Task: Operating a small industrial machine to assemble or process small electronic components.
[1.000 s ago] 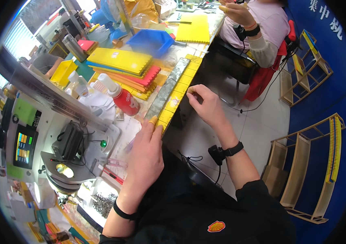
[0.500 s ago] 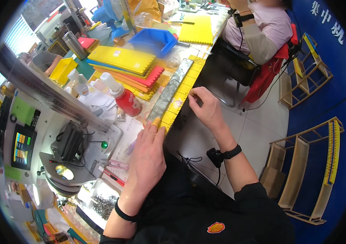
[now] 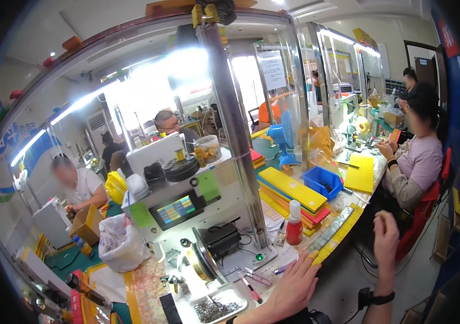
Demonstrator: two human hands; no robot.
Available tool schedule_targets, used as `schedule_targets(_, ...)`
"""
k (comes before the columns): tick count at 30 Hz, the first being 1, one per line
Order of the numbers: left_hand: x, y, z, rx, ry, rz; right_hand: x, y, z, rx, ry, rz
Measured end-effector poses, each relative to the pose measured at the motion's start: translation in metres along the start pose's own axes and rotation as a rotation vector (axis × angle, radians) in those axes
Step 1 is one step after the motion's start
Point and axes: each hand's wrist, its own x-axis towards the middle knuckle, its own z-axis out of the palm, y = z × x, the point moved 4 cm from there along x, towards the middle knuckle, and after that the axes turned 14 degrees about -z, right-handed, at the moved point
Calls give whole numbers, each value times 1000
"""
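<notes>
My left hand point(image 3: 293, 285) lies with its fingers stretched out at the near end of a yellow notched strip point(image 3: 343, 232) on the bench edge. One of its fingers wears a yellow cover. Alongside the strip runs a grey metal bar point(image 3: 333, 225). My right hand point(image 3: 385, 237) is raised to the right of the strip, apart from it, thumb and fingers pinched together; anything between them is too small to make out. A red bottle with a white cap point(image 3: 294, 231) stands beyond my left hand. Behind it lies a stack of yellow, blue, orange and red strips point(image 3: 293, 190).
A machine with a small screen point(image 3: 175, 209) stands left, above a white tray of small metal pieces point(image 3: 216, 306). A metal post point(image 3: 235, 124) rises beside it. A blue bin point(image 3: 322, 182) and blue fan point(image 3: 282, 135) are farther back. A person in pink point(image 3: 423, 159) sits at right.
The view has tilted up and left, bringing the room and machine in. My right hand has come up, away from the strip's edge; my left stays at the strip's near end.
</notes>
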Motion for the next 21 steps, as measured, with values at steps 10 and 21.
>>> schedule_targets(10,-39,-7,-145,-520,-36,-87,109,-174,-10,525,-1,-243)
schedule_targets(21,-103,-27,-227,-610,-41,-248,264,-274,67,505,-156,-586)
